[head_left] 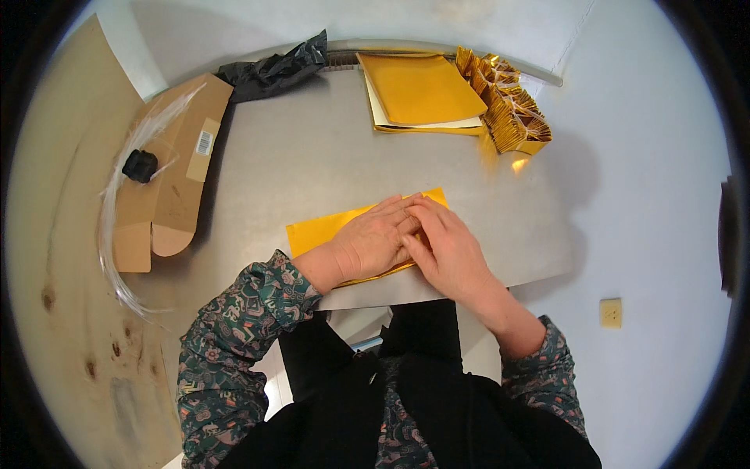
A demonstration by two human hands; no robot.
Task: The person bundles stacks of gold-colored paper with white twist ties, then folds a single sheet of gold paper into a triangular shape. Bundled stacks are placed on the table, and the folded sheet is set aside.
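Note:
A folded sheet of shiny gold paper (pixel 312 234) lies slantwise near the table's front edge, its lower edge showing a bright metallic fold. My left hand (pixel 373 241) rests flat on it, palm down with fingers stretched toward the upper right. Over the left fingertips lies my right hand (pixel 451 254), thumb apart from its fingers and pointing at the left hand. Both hands press on the paper; neither wraps round anything. The overlap hides some fingertips and the middle of the sheet.
Farther back is a stack of gold sheets (pixel 422 87), beside bundled pleated gold paper (pixel 517 121). An open cardboard box (pixel 173 176) stands at left, with clear plastic strands (pixel 109 227) and a black object (pixel 141 166) on it. A crumpled black bag (pixel 273 72) lies behind.

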